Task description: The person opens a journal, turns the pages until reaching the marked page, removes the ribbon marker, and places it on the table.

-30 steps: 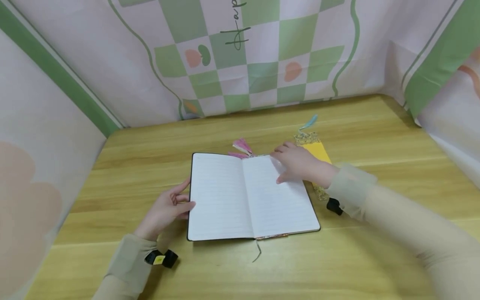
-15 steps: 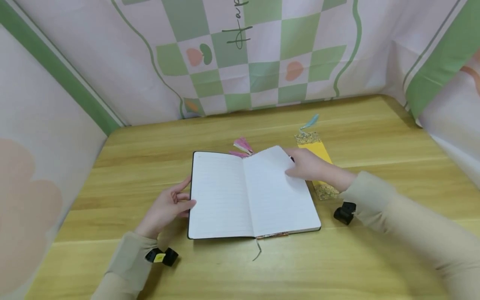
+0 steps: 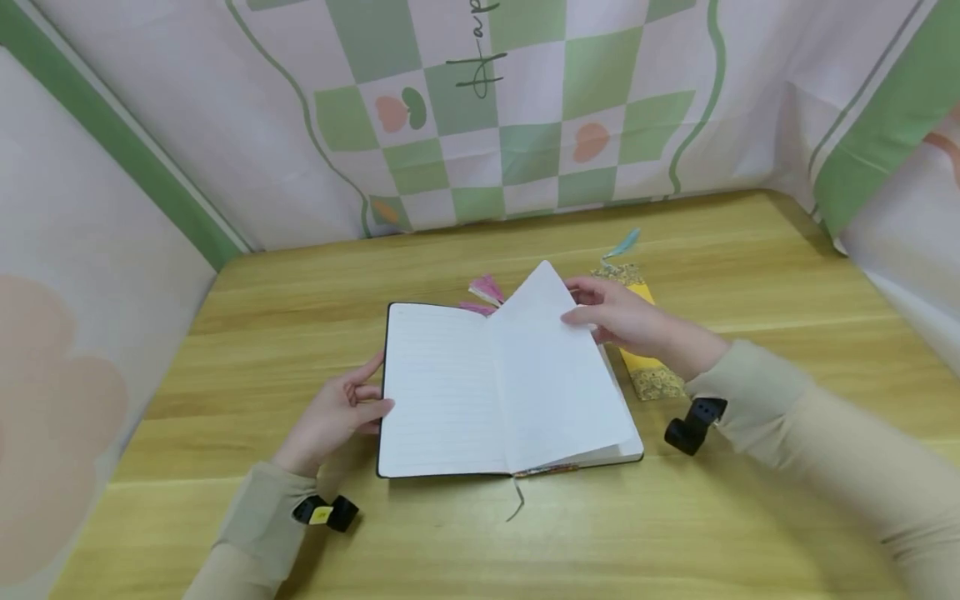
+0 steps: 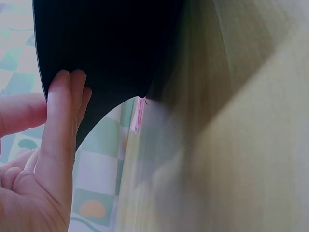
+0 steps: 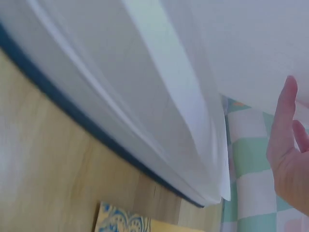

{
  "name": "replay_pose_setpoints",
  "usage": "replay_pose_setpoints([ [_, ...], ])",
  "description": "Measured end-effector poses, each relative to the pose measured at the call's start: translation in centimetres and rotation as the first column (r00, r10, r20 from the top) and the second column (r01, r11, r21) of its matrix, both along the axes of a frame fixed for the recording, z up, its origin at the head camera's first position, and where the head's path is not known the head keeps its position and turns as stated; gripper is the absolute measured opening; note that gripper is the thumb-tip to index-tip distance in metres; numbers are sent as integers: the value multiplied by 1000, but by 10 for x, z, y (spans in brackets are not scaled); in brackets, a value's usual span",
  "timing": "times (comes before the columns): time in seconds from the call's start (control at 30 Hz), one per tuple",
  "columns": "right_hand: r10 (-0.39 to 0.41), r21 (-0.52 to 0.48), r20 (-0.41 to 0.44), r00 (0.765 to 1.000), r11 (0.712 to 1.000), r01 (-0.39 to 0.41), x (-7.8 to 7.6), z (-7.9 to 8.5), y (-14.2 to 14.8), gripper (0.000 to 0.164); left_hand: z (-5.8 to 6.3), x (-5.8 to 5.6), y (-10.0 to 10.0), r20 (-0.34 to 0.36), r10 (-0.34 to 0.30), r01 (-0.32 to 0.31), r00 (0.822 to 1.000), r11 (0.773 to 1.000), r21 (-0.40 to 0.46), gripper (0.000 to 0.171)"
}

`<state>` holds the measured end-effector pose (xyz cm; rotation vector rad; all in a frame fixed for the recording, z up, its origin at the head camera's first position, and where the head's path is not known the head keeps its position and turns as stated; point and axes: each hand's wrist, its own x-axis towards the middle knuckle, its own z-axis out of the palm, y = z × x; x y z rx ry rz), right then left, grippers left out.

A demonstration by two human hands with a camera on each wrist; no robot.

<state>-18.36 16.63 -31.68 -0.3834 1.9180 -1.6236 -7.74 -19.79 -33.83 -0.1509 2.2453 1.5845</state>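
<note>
An open notebook point(image 3: 442, 392) with lined white pages and a dark cover lies on the wooden table. My left hand point(image 3: 333, 419) holds its left edge, thumb on the page and fingers behind the cover. In the left wrist view the dark cover point(image 4: 106, 48) is raised off the table at that side. At the upper right, my right hand point(image 3: 626, 317) pinches a lifted page point(image 3: 555, 358) between thumb and fingers. The right wrist view shows the page block point(image 5: 120, 92) from its edge. A pink tassel point(image 3: 486, 289) pokes out above the spine.
Right of the notebook, partly under my right hand, lies a yellow bookmark point(image 3: 652, 382) with patterned ends and a blue tassel point(image 3: 624, 242). A thin ribbon point(image 3: 517, 500) hangs from the notebook's lower edge. A checkered cloth point(image 3: 525, 108) hangs behind the table.
My right hand has taken hold of the right page's upper corner and lifted it, so the page now stands up off the pages beneath. The left hand keeps its place.
</note>
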Motion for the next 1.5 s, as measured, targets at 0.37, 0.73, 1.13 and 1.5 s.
replay_pose_setpoints([
  [0.37, 192, 46, -11, 981, 980, -192, 17, 1, -25, 62, 4, 1, 3, -8, -9, 9, 1000, 1000, 11, 73],
  [0.73, 469, 542, -292, 833, 799, -260, 35, -5, -63, 55, 3, 0, 1, -17, -11, 12, 1000, 1000, 24, 73],
  [1.13, 585, 736, -269, 765, 637, -228, 57, -8, -92, 69, 2, 0, -1, -27, -56, 57, 998, 998, 39, 70],
  [1.5, 558, 853, -220, 800, 507, -119, 71, -13, -114, 71, 0, 1, -6, -5, -33, 33, 999, 999, 27, 65],
])
